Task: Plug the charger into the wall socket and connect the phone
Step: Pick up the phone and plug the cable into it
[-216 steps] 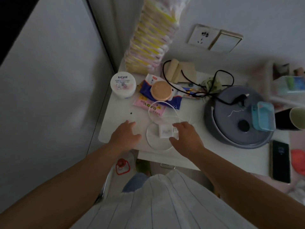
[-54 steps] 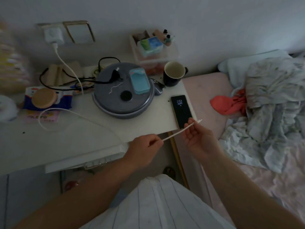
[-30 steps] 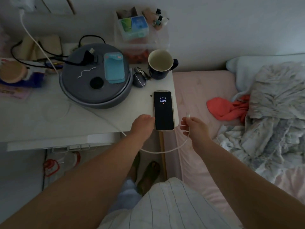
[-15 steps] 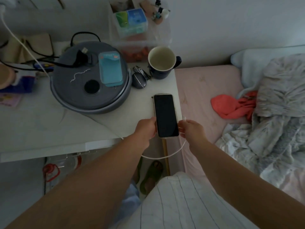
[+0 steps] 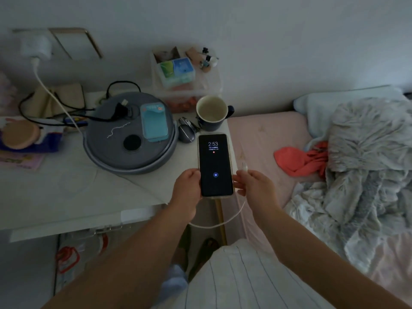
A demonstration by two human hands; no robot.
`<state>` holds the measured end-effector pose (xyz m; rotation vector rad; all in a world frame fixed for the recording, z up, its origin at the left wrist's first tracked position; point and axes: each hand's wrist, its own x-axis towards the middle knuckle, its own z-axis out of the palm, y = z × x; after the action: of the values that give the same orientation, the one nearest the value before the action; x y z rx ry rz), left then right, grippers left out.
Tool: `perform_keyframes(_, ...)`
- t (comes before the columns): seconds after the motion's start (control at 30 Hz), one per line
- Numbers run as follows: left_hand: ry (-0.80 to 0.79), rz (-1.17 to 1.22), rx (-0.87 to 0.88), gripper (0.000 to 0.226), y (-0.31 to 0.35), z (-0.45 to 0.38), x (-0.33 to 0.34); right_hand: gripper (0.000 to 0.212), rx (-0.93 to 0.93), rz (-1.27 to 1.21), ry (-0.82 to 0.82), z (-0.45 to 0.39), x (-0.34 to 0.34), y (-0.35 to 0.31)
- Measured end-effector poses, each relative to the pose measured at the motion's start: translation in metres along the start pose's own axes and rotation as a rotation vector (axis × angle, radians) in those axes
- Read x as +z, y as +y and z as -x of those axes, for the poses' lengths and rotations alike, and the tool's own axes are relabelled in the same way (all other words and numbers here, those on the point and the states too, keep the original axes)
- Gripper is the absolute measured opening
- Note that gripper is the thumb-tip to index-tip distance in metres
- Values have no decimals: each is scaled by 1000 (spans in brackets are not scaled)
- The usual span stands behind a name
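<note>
The white charger (image 5: 35,47) sits plugged in the wall socket (image 5: 29,36) at the far left. Its white cable (image 5: 60,108) runs down across the table, loops below the table edge and ends at the plug tip (image 5: 244,166). My right hand (image 5: 254,186) pinches the cable just below that tip, which points up beside the phone. The black phone (image 5: 214,165) has its screen lit, showing 2:53. My left hand (image 5: 187,190) grips its lower left edge, and its lower end overhangs the table's right front corner. The plug is apart from the phone.
On the white table (image 5: 44,197) stand a round grey appliance (image 5: 130,134) with a teal box (image 5: 154,122) on it, a dark mug (image 5: 211,114), a mouse (image 5: 185,132) and a clear box (image 5: 178,72). A bed with a pink sheet (image 5: 263,134) and grey blanket (image 5: 367,163) lies right.
The phone's screen, dark half a second ago, is lit again. My right hand has raised the cable tip beside the phone's right edge. My left hand keeps its grip.
</note>
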<state>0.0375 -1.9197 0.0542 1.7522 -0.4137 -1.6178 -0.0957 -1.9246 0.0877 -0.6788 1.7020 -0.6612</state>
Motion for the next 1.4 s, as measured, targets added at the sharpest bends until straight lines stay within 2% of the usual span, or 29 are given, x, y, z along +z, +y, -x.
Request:
perform_keyframes(0.17, -6, 159, 206, 18, 49, 31, -4, 19, -161, -104, -41, 41, 2, -46)
perform_keyframes(0.27, -53, 261, 271, 17, 75, 51, -8, 21, -246, -158, -47, 67, 1, -72)
perform_keyframes(0.33, -171, 328, 298, 23, 89, 66, -10, 22, -289, -172, -58, 81, 0, -87)
perform_keyframes(0.47, -422, 427, 224, 48, 111, 91, -16, 22, -359, -187, -87, 103, -1, -107)
perform_keyframes(0.63, -592, 417, 176, 61, 134, 115, -26, 24, -447, -183, -88, 123, -4, -131)
perform_keyframes(0.8, -642, 508, 191, 64, 150, 124, -29, 27, -565, -139, -66, 137, -3, -148)
perform_keyframes(0.97, -688, 609, 272, 62, 165, 128, -33, 26, -607, -150, -74, 150, 4, -148)
perform_keyframes(1.2, -712, 725, 312, 67, 179, 125, -29, 40, -588, -150, -201, 166, 12, -145)
perform_keyframes(1.4, -682, 698, 298, 69, 183, 134, -23, 28, -429, -118, -317, 172, 18, -147)
